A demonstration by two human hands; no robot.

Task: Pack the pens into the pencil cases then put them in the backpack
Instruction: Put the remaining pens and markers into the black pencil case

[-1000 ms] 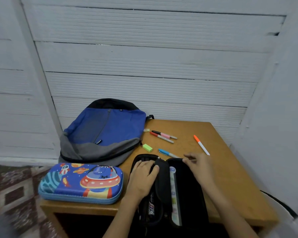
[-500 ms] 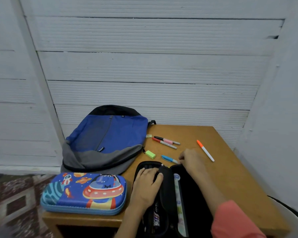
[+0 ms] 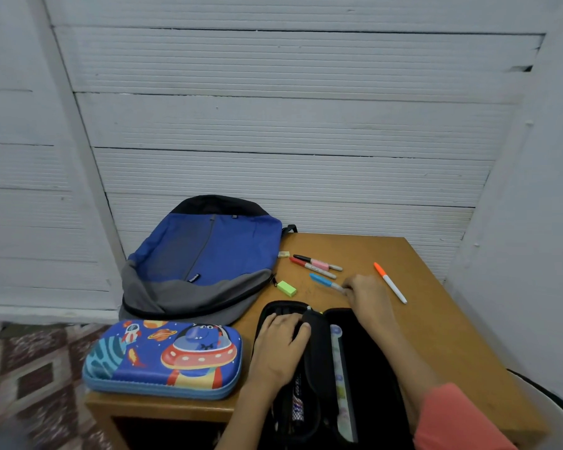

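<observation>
Fingers of right hand pinching slim blue-capped pen on wooden table; left hand flat, relaxed, on soft black pencil case.

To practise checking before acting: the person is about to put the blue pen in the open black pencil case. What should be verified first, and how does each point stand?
1. The black pencil case lies open: ok.
2. The left hand rests on its left half: ok.
3. The fingers of the right hand grip the blue pen: cannot tell; they meet its end.
4. All pens packed: not ok; the red pen, black-capped pen and orange pen lie on the table.
5. The backpack is unzipped: cannot tell.
</observation>
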